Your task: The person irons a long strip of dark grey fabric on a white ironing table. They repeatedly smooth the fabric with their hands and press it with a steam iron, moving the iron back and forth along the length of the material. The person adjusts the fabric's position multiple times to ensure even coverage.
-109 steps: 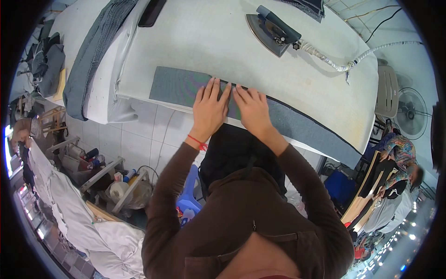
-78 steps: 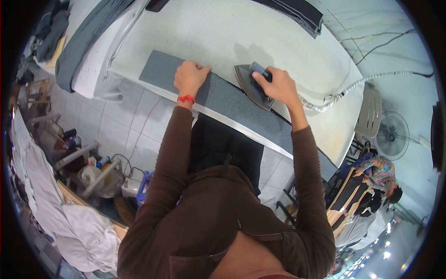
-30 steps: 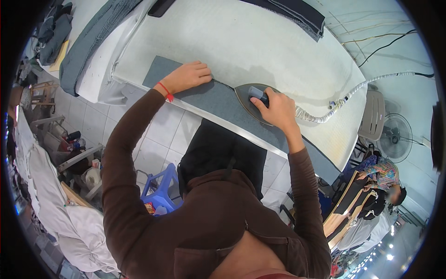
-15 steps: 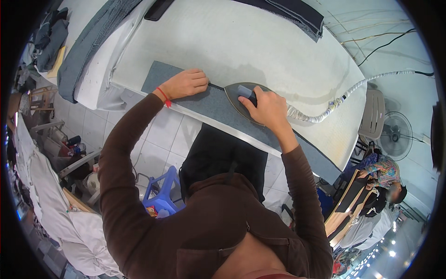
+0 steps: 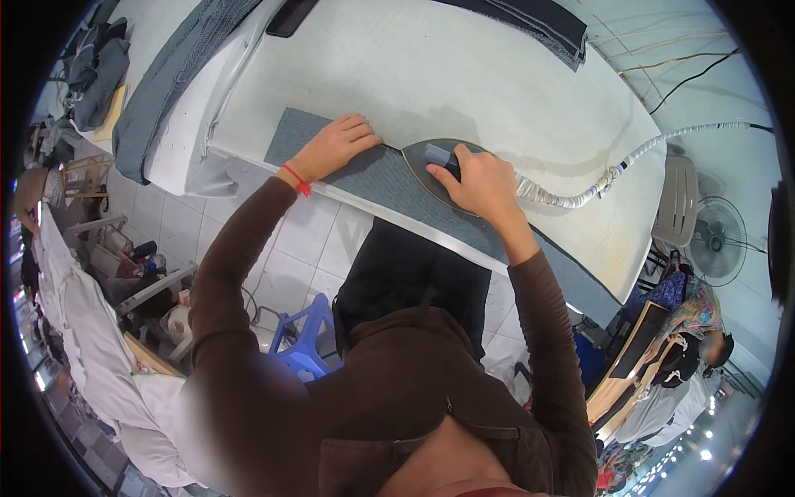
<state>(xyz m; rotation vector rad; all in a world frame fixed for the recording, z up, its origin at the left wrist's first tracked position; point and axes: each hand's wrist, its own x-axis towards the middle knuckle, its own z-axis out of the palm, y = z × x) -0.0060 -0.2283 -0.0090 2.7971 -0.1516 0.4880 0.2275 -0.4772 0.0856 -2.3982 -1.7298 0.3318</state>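
Note:
A long strip of grey-blue denim-like fabric [image 5: 364,178] lies along the near edge of the white padded table [image 5: 348,74]. My left hand [image 5: 341,145] rests on its left part, fingers bent and closed together at the far edge, where a narrow dark band shows. My right hand [image 5: 484,184] is wrapped round the handle of an iron [image 5: 421,170]. The iron sits flat on the strip, its pointed tip aimed left, a short gap from my left fingertips. Its soleplate hides the fabric beneath.
A white-wrapped hose [image 5: 571,200] runs from the iron to the right. Dark folded fabric [image 5: 538,29] and a phone [image 5: 290,16] lie at the back. Grey fabric [image 5: 157,91] drapes at left. A blue stool [image 5: 306,340] stands below; a fan [image 5: 716,240] and another person [image 5: 696,323] are at right.
The iron has slid slightly left along the strip, bringing its tip closer to my left fingers. My left hand stays at about the same place on the fabric. The whole view has shifted a little.

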